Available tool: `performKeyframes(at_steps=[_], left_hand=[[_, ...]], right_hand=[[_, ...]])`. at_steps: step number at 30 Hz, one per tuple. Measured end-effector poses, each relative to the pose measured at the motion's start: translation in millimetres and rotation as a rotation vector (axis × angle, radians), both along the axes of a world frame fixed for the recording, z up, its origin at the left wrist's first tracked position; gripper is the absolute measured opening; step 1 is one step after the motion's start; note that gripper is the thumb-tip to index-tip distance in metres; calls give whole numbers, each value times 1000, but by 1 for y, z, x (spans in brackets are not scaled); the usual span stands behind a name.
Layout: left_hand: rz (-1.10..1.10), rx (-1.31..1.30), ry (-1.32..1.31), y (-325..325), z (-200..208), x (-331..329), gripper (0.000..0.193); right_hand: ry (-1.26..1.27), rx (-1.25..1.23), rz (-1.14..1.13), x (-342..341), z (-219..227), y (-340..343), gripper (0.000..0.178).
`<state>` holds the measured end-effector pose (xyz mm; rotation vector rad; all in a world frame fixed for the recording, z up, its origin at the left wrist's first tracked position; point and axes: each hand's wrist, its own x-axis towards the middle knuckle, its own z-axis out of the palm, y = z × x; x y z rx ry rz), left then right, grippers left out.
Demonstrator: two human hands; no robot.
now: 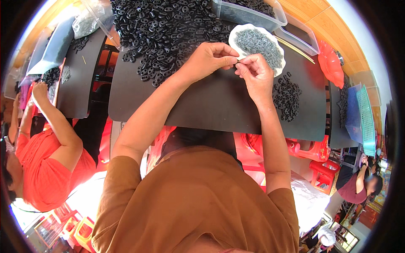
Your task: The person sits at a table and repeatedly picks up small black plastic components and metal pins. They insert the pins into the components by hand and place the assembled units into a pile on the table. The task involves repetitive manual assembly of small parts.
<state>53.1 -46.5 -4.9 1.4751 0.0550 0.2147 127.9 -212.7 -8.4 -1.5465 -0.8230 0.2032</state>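
Note:
My left hand (211, 61) and my right hand (258, 78) meet fingertip to fingertip over the dark table (202, 105). Thumb and forefinger of each are pinched on a small black piece (237, 63), mostly hidden by the fingers. Just beyond my right hand sits a white scalloped dish (280, 71) heaped with tiny grey, see-through pieces (257, 43). A large spread of black oval pieces with two holes (164, 38) covers the far left of the table. Right of my right wrist lies a smaller pile of black pieces (287, 98).
A clear plastic bin (278, 17) with dark pieces stands at the far edge, near thin yellow sticks (297, 49). A red scalloped dish (330, 64) is at the right edge. Left, a person in a red shirt (52, 164) works at another table (78, 84). Red stools (324, 175) stand at right.

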Motion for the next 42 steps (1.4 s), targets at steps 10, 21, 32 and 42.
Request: performKeyframes(at_steps=[10,21,32,42], left_hand=[[-10,-17,-23,3,-2,0,11],[-21,-38,-16,3,-5,1,12],[-27,79,8,0,-7,0,10],[-48,-192,20,-1,-7,0,18]], right_hand=[[193,34,39,-4,8,-1,11],[116,32,10,-3,6,0,10],[66,-43,9,0,1,-4,11],[206,39,-13,-3,8,-2,7]])
